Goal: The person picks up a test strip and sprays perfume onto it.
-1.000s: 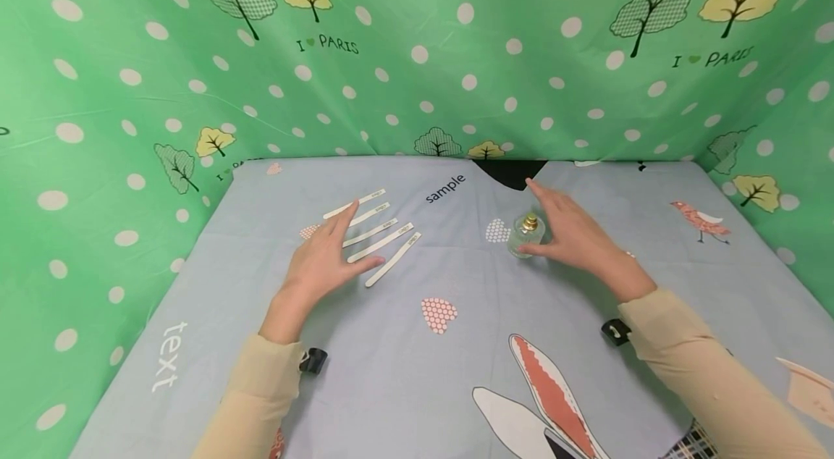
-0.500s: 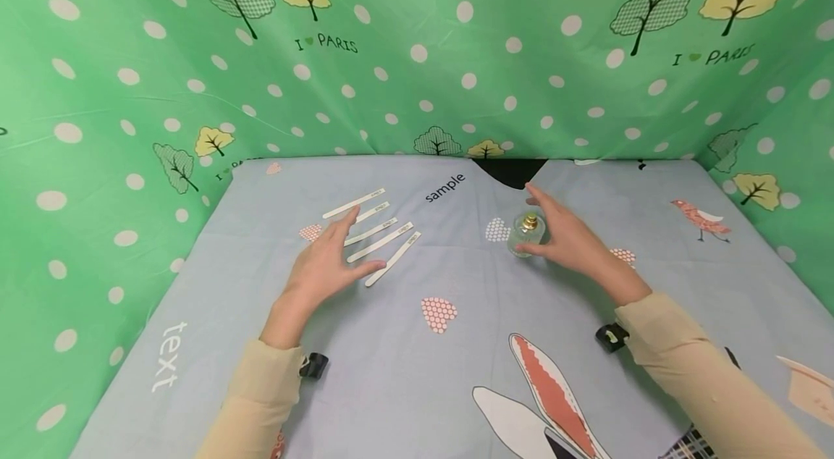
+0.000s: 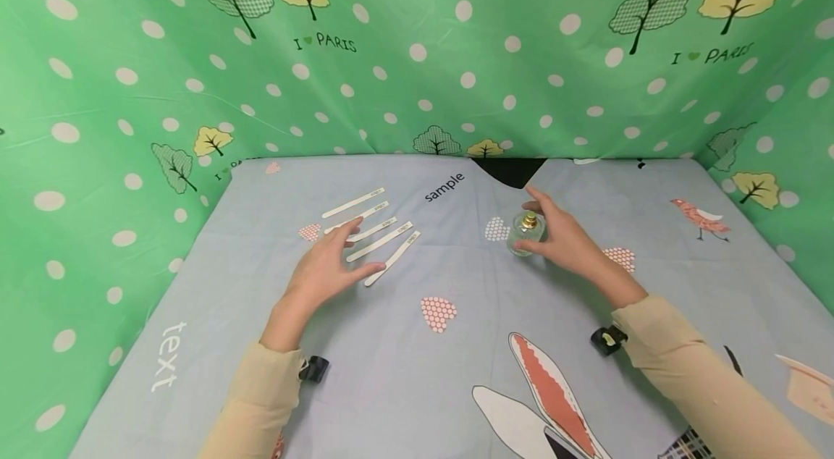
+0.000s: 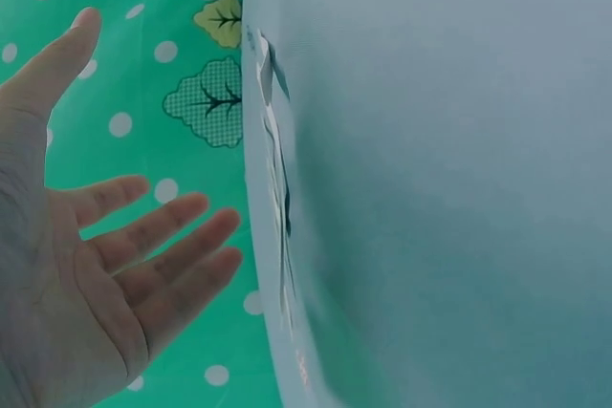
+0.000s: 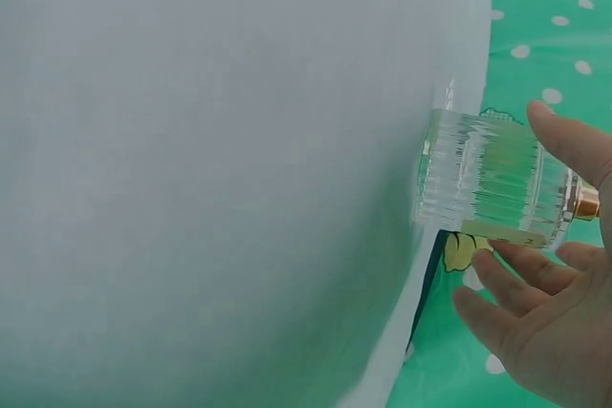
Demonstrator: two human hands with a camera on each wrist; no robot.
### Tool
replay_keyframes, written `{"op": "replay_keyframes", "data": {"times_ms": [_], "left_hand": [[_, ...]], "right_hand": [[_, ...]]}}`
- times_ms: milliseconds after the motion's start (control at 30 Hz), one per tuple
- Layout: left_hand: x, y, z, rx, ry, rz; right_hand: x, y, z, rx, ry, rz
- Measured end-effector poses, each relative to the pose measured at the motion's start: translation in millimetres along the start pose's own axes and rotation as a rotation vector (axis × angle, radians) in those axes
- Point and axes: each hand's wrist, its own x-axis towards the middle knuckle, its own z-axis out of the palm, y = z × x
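Observation:
A ribbed clear glass perfume bottle [image 3: 525,233] with a gold neck stands upright on the cloth. My right hand [image 3: 565,238] is beside it on the right, thumb in front and fingers behind, loosely bent. In the right wrist view the fingers [image 5: 507,284] are spread alongside the bottle [image 5: 488,179], not curled round it. Several narrow white paper strips [image 3: 380,242], printed at one end, lie fanned out at the left. Over their near ends my left hand [image 3: 321,267] hovers with relaxed fingers and holds nothing; its palm [image 4: 76,322] shows bare in the left wrist view.
Grey-blue patterned cloth [image 3: 391,379] covers the table. Along its far edge hangs a green dotted curtain [image 3: 391,17], which also runs down both sides. A small black device [image 3: 315,369] sits under the left wrist, another black device [image 3: 609,340] under the right.
The right hand has come slightly nearer the bottle, its fingers bending a little more behind it. The left fingers have drawn back slightly over the strips. Bottle and strips stay put.

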Motion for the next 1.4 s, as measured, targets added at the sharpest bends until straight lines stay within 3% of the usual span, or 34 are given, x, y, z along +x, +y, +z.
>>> {"op": "replay_keyframes", "data": {"times_ms": [500, 1100, 1400], "left_hand": [[-2.8, -2.8, 3.9, -0.065, 0.000, 0.015], [-4.4, -6.2, 8.5, -0.154, -0.067, -0.016], [-3.2, -8.7, 13.3, -0.133, -0.115, -0.031]], "right_hand": [[-1, 2, 3, 0.091, 0.014, 0.013], [-4, 3, 0, 0.249, -0.013, 0.024], [-3, 10, -1, 0.297, -0.035, 0.050]]}}
